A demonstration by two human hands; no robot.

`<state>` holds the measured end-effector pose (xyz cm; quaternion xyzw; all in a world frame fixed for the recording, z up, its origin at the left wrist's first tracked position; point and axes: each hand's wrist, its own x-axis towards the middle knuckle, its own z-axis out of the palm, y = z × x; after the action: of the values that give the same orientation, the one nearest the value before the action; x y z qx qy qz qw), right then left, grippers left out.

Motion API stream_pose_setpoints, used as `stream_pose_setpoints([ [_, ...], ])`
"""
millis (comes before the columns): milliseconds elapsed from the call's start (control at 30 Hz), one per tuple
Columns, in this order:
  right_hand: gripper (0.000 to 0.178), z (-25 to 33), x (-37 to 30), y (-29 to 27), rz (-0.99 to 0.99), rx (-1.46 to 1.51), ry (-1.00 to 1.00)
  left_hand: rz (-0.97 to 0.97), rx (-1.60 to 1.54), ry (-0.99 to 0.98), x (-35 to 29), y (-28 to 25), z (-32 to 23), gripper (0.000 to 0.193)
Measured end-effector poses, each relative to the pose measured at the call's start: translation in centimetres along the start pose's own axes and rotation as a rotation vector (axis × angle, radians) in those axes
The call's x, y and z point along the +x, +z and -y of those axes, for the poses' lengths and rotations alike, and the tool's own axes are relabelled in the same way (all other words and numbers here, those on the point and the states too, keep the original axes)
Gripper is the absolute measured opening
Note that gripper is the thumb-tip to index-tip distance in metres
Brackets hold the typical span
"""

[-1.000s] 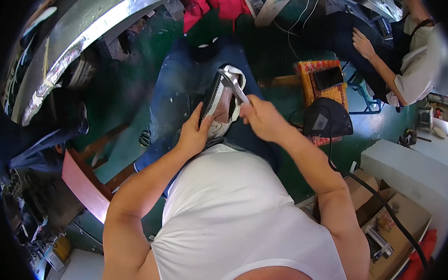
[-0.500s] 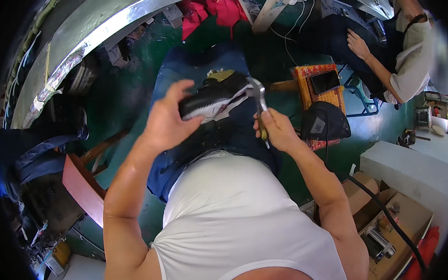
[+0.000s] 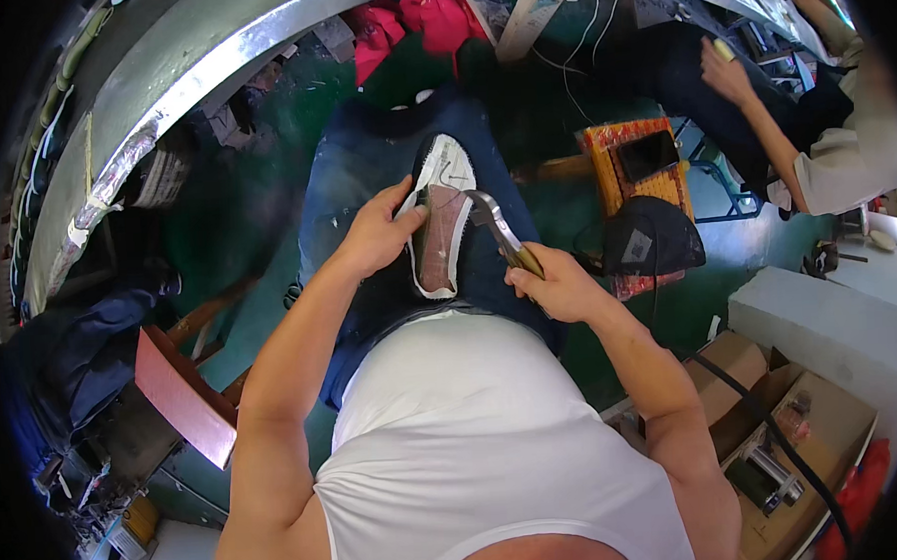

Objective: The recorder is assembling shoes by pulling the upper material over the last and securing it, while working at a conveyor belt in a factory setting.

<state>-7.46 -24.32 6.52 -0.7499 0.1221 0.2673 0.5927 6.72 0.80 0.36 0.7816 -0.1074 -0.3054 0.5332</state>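
A shoe upper (image 3: 445,242) lies bottom up along my thighs, its toe pointing away from me. Its underside shows a white toe part, a pinkish-brown insole and a white folded edge. My left hand (image 3: 378,230) grips the shoe's left side, thumb over the edge, the other fingers partly hidden beneath. Wrapped round the brass-coloured handle of metal lasting pincers (image 3: 498,228) are the fingers of my right hand (image 3: 557,281). The pincers' curved silver head is at the shoe's right edge near the toe; whether its jaws bite the material I cannot tell.
To the right, an orange woven seat (image 3: 608,153) bears a phone (image 3: 649,156) and a black cap (image 3: 653,237). A co-worker's hand (image 3: 725,73) is beyond. An open cardboard box (image 3: 825,414) with metal parts stands near right. A metal bench edge (image 3: 209,75) curves across the far left.
The shoe has been turned from its side to bottom up, toe away from me. My left hand has shifted to its left edge. The pincers have tilted toward the shoe and moved slightly left.
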Motion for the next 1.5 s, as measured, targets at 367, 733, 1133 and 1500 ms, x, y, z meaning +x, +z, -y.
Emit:
stream_pose_setpoints([
  [367,0.023,5.9,3.2,-0.7,0.235,0.393,0.308,-0.306,0.472,0.187,-1.8,1.8,-3.6,0.024],
  [733,0.024,5.6,3.8,-1.7,0.278,-0.183,0.156,-0.334,0.478,0.191,-1.9,1.4,-3.8,0.024],
  [1133,0.022,12.2,5.1,-5.6,0.473,-0.059,0.448,-0.393,0.630,0.450,-3.2,1.9,-6.2,0.017],
  [1500,0.033,14.5,7.0,-3.5,0.429,-1.049,0.058,-0.198,-0.906,-0.254,-0.8,3.5,-1.9,0.050],
])
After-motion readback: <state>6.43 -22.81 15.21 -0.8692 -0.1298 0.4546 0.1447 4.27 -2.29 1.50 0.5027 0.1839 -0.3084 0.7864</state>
